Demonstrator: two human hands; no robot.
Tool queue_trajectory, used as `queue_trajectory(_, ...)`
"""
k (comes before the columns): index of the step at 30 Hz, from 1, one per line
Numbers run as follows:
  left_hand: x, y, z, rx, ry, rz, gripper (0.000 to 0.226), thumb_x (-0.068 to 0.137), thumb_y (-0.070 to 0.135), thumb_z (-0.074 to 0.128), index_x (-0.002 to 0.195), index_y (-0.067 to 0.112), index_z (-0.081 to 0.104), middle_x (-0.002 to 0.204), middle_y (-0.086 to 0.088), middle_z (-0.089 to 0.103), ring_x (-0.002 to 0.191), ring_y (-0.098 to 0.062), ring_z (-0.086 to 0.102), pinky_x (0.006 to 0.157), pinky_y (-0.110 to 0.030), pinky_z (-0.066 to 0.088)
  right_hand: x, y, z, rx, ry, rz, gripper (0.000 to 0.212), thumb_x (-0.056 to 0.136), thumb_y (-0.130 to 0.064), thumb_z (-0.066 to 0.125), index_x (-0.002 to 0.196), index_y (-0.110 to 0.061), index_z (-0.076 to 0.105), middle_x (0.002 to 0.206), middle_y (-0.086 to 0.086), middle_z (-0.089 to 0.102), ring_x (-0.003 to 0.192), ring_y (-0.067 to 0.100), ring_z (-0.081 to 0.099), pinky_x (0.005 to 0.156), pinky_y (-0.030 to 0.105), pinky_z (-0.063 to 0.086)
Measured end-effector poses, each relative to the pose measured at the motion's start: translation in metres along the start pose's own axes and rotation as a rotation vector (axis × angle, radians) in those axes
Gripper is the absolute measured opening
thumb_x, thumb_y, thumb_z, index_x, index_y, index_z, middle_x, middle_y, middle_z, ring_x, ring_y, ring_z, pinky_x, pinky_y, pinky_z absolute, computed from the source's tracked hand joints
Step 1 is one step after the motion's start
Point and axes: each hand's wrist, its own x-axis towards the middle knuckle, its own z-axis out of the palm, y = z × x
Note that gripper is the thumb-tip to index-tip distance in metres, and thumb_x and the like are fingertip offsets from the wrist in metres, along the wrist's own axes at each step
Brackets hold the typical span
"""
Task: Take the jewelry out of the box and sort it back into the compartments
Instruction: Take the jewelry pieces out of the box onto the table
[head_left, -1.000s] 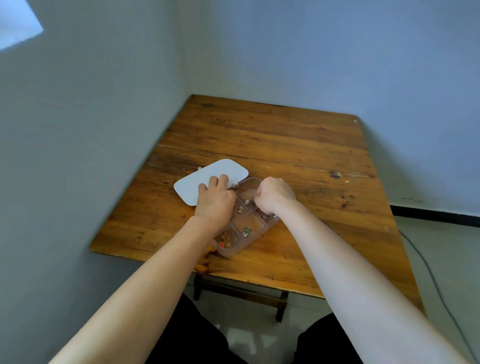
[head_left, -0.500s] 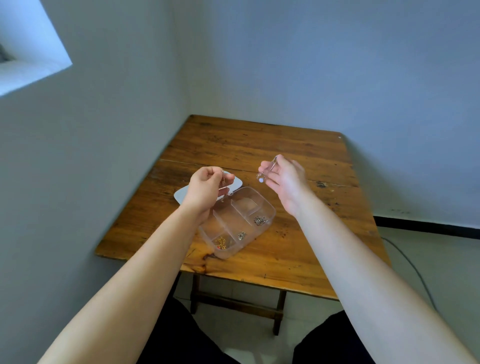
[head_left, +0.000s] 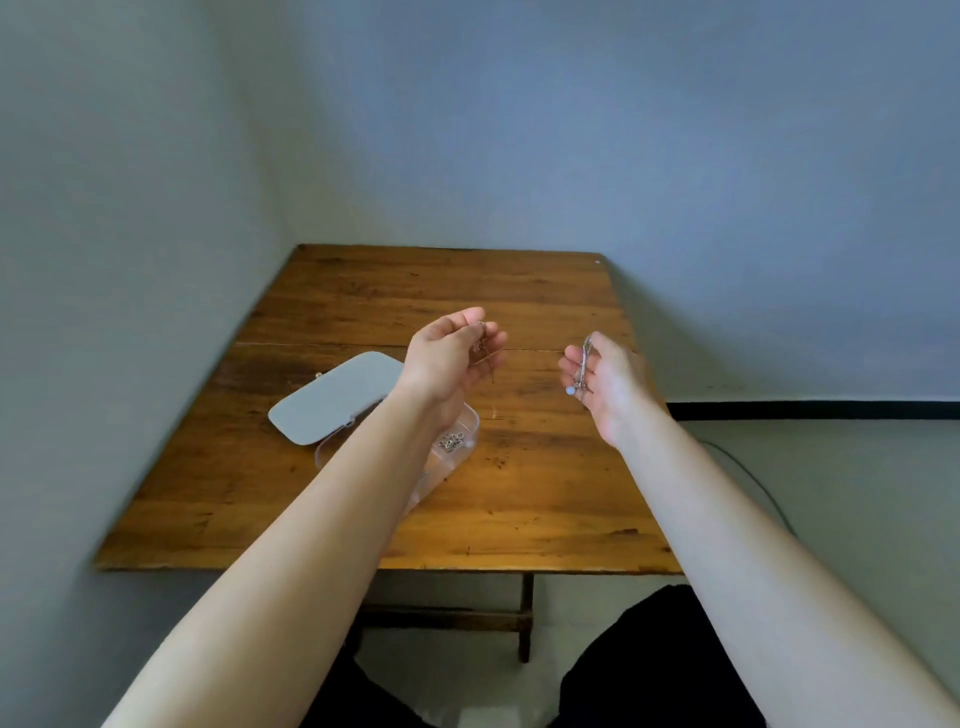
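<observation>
A clear plastic compartment box (head_left: 464, 453) lies on the wooden table (head_left: 545, 493), mostly hidden under my left forearm; small silver pieces (head_left: 450, 442) show in one compartment. Its grey lid (head_left: 337, 397) lies open to the left. My left hand (head_left: 451, 354) is raised above the table, its fingers pinching a thin chain (head_left: 484, 347) that dangles down. Held up to the right, palm turned inward, my right hand (head_left: 605, 384) grips a silver necklace with a pale bead (head_left: 577, 375).
Grey walls close in the table on the left and at the back. A tiny bead (head_left: 318, 374) rests on the wood by the lid. My dark trousers (head_left: 649, 670) and the table's lower crossbar (head_left: 447, 621) show below the front edge.
Both hands have risen from the box and moved apart, each carrying a piece of chain. The camera has tilted up, so the table sits lower in view.
</observation>
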Motion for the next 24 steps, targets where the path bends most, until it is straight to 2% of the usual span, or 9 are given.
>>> queue_trajectory(3,0.005,-0.023,0.021,-0.038,-0.043,-0.06,0.014,0.098,0.001,0.051,0.105,0.006,0.062,0.082,-0.006,0.07,0.08,-0.019,0.071,0.077,-0.037,0.061,0.008,0.009,-0.025,-0.057,0.037,0.016,0.015,0.103,-0.023,0.046,0.107,-0.016,0.058,0.101,0.007,0.073,0.089,0.017,0.072,0.076,0.034,0.055)
queue_trajectory(6,0.005,-0.06,0.033,0.053,0.0,-0.168,0.014,0.098,0.0,0.05,0.101,0.007,0.061,0.083,-0.007,0.066,0.076,-0.019,0.068,0.076,-0.036,0.06,0.015,0.022,-0.046,-0.151,0.058,0.073,0.025,0.102,-0.025,0.046,0.12,-0.013,0.058,0.106,0.006,0.073,0.097,0.02,0.071,0.088,0.039,0.055)
queue_trajectory(9,0.0,-0.095,0.033,0.212,0.068,-0.307,0.012,0.097,-0.001,0.052,0.099,0.007,0.06,0.082,-0.009,0.065,0.066,-0.018,0.06,0.065,-0.03,0.053,0.017,0.036,-0.061,-0.307,0.068,0.126,0.022,0.101,-0.027,0.047,0.113,-0.015,0.061,0.104,0.003,0.073,0.099,0.019,0.069,0.096,0.041,0.052)
queue_trajectory(11,-0.002,-0.108,0.029,0.311,0.098,-0.341,0.011,0.095,0.0,0.055,0.096,0.008,0.062,0.088,-0.012,0.065,0.066,-0.019,0.055,0.068,-0.032,0.05,0.018,0.043,-0.067,-0.383,0.091,0.117,0.019,0.098,-0.029,0.05,0.099,-0.016,0.064,0.093,0.001,0.07,0.091,0.019,0.066,0.089,0.038,0.051)
queue_trajectory(14,-0.004,-0.107,0.02,0.379,0.11,-0.312,0.012,0.095,0.005,0.055,0.096,0.011,0.066,0.094,-0.011,0.065,0.083,-0.021,0.056,0.08,-0.034,0.05,0.018,0.046,-0.066,-0.479,0.143,0.048,0.025,0.094,-0.033,0.05,0.084,-0.016,0.065,0.085,0.003,0.063,0.077,0.022,0.055,0.066,0.033,0.044)
queue_trajectory(18,-0.008,-0.077,0.002,0.503,0.033,-0.194,0.01,0.095,0.011,0.057,0.097,0.014,0.067,0.103,-0.01,0.069,0.093,-0.022,0.065,0.085,-0.04,0.057,0.021,0.051,-0.056,-0.574,0.153,-0.067,0.027,0.099,-0.038,0.047,0.105,-0.021,0.068,0.095,-0.003,0.063,0.086,0.018,0.057,0.076,0.035,0.042)
queue_trajectory(21,-0.013,-0.048,-0.022,0.584,0.027,-0.073,0.013,0.095,0.011,0.055,0.099,0.015,0.068,0.098,-0.006,0.071,0.084,-0.016,0.067,0.071,-0.031,0.058,0.019,0.056,-0.043,-0.648,0.149,-0.141,0.032,0.102,-0.039,0.046,0.119,-0.019,0.063,0.087,-0.014,0.054,0.079,0.011,0.053,0.072,0.033,0.041)
queue_trajectory(24,-0.012,-0.026,-0.047,0.694,0.028,-0.021,0.014,0.096,0.013,0.054,0.101,0.016,0.067,0.096,-0.006,0.072,0.079,-0.014,0.066,0.065,-0.028,0.054,0.012,0.058,-0.031,-0.761,0.156,-0.23,0.031,0.102,-0.038,0.047,0.12,-0.017,0.061,0.093,-0.01,0.059,0.094,0.021,0.059,0.077,0.036,0.047)
